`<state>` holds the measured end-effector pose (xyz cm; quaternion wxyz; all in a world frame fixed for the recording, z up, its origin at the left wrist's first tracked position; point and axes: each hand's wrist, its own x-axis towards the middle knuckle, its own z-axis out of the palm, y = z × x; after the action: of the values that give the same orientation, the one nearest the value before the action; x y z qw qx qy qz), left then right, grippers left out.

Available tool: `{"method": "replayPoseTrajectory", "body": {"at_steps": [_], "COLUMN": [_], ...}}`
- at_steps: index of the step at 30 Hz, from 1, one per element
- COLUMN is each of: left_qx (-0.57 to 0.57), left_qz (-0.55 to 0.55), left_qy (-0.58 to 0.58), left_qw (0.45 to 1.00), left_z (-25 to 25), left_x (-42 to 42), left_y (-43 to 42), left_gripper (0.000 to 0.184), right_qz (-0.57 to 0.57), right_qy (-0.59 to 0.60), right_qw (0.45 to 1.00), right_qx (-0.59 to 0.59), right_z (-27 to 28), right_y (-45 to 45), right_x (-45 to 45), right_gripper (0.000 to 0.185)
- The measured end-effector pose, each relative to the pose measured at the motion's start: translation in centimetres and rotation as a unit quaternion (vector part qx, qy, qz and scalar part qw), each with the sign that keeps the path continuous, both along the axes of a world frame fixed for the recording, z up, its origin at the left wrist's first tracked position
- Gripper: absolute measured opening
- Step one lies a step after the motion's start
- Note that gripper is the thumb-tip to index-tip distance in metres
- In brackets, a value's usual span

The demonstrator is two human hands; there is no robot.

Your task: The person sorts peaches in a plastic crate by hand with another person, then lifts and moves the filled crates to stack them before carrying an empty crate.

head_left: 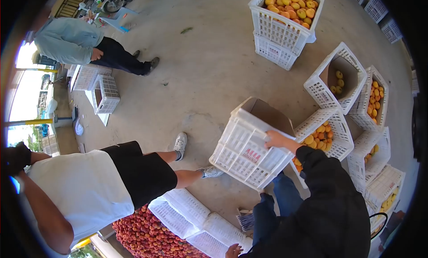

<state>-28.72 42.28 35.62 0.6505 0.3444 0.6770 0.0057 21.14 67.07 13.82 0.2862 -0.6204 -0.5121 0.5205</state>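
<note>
My right hand (277, 140) is closed on the upper rim of a white plastic crate (249, 153). The crate is tilted, has red lettering on its side and is lined with brown cardboard; its bottom inside is hidden from me. Low in the view, my left hand (234, 251) is partly cut off by the frame edge, its fingers loosely apart with nothing seen in them. It is near white crates (227, 229) beside a heap of small red fruit (149, 233). Right beside the held crate stands another crate (341, 135) with yellow-orange fruit (320, 135).
Stacked crates (283, 39) of fruit stand at the top. More crates (368, 157) line the right side. A person in a white shirt (84, 186) stands close on the left; another in a light jacket (69, 39) is farther off, near white crates (107, 95).
</note>
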Motion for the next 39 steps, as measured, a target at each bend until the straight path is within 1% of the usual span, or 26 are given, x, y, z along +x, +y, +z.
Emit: {"method": "replayPoseTrajectory", "body": {"at_steps": [2,4,6,8,10,12,14,16,17,19,20,21,22,23,24,25,26,28,29,32,33,34,35,37,38,39], "left_qx": [0.036,0.092,0.102,0.108,0.105,0.134,0.166,0.234,0.227,0.199,0.177,0.171,0.165,0.163,0.251,0.338,0.343,0.190,0.217,0.183,0.187,0.216,0.247,0.227,0.272,0.256], "left_qz": [-0.001,0.012,-0.004,0.018,-0.023,-0.042,0.017,-0.015,0.003,0.064,0.102,0.091,0.077,0.066,-0.042,-0.148,-0.160,-0.274,-0.376,-0.383,-0.396,-0.416,-0.430,-0.430,-0.480,-0.473], "left_qy": [-0.006,-0.022,-0.021,0.000,0.019,0.041,-0.020,0.003,-0.032,-0.122,-0.179,-0.186,-0.193,-0.202,-0.178,-0.153,-0.165,-0.166,-0.120,-0.165,-0.169,-0.152,-0.136,-0.127,-0.106,-0.098], "left_qw": [0.999,0.995,0.995,0.994,0.994,0.989,0.986,0.972,0.973,0.970,0.962,0.963,0.964,0.964,0.951,0.917,0.911,0.928,0.893,0.890,0.883,0.870,0.858,0.865,0.827,0.837], "left_z": [0.9,1.5,1.2,0.9,1.3,1.4,0.3,-0.7,0.7,2.9,3.4,4.4,5.3,4.9,3.6,2.8,2.7,3.5,4.8,4.7,4.3,3.5,2.8,2.7,3.1,3.1], "left_x": [-0.6,-0.7,-1.5,-2.6,-2.6,-2.1,-2.7,-3.1,-1.9,-0.2,0.6,2.0,3.4,4.5,5.6,6.8,8.3,11.6,12.7,15.6,16.6,17.6,18.7,21.0,21.9,23.1], "left_y": [0.8,1.7,2.5,2.4,4.1,6.3,9.1,13.1,15.4,19.3,20.9,22.3,23.2,23.4,23.8,24.4,24.7,24.7,24.8,22.0,21.0,19.6,18.3,15.9,14.5,13.3], "left_gripper": [0.039,0.039,0.037,0.037,0.038,0.025,0.023,0.026,0.029,0.032,0.032,0.030,0.029,0.029,0.037,0.047,0.047,0.045,0.039,0.041,0.041,0.042,0.043,0.044,0.044,0.044], "right_qz": [0.038,0.028,0.036,0.025,0.078,0.085,0.090,0.120,0.118,0.138,0.130,0.151,0.171,0.143,0.129,0.112,0.095,0.061,0.061,0.039,0.003,-0.035,-0.049,-0.089,-0.120,-0.121], "right_qy": [0.057,0.017,-0.082,-0.062,-0.104,-0.121,-0.139,-0.198,-0.204,-0.244,-0.253,-0.257,-0.261,-0.275,-0.282,-0.273,-0.265,-0.257,-0.249,-0.236,-0.233,-0.230,-0.246,-0.263,-0.272,-0.278], "right_qw": [0.994,0.996,0.996,0.996,0.990,0.988,0.986,0.971,0.970,0.959,0.958,0.954,0.950,0.950,0.950,0.955,0.960,0.964,0.966,0.970,0.972,0.972,0.968,0.961,0.954,0.953], "right_qx": [-0.082,-0.088,-0.028,-0.058,-0.061,-0.040,-0.017,0.056,0.052,-0.031,-0.033,-0.029,-0.025,-0.027,-0.028,-0.015,0.000,0.035,0.039,0.032,0.036,0.041,0.004,-0.006,-0.024,-0.017], "right_z": [2.7,3.7,4.9,9.6,12.4,15.9,19.7,23.4,25.3,28.6,29.6,30.4,31.3,33.2,33.6,33.7,33.8,33.9,33.9,32.6,32.2,32.4,33.1,32.4,32.0,31.8], "right_y": [0.4,0.5,0.2,-0.1,-0.8,-2.1,-3.8,-6.6,-8.4,-12.0,-13.8,-15.9,-17.8,-18.9,-20.1,-21.2,-22.4,-25.4,-26.8,-32.0,-33.7,-34.6,-36.0,-38.5,-40.0,-41.0], "right_x": [-4.4,-8.9,-11.6,-12.2,-12.2,-12.1,-12.4,-12.7,-13.1,-14.3,-14.8,-15.6,-16.4,-17.4,-18.1,-18.7,-19.2,-20.4,-21.2,-22.2,-22.6,-22.5,-22.3,-22.1,-22.2,-22.0], "right_gripper": [0.035,0.030,0.027,0.025,0.027,0.026,0.024,0.023,0.023,0.019,0.019,0.018,0.016,0.015,0.015,0.015,0.015,0.015,0.015,0.016,0.016,0.017,0.025,0.029,0.032,0.032]}}
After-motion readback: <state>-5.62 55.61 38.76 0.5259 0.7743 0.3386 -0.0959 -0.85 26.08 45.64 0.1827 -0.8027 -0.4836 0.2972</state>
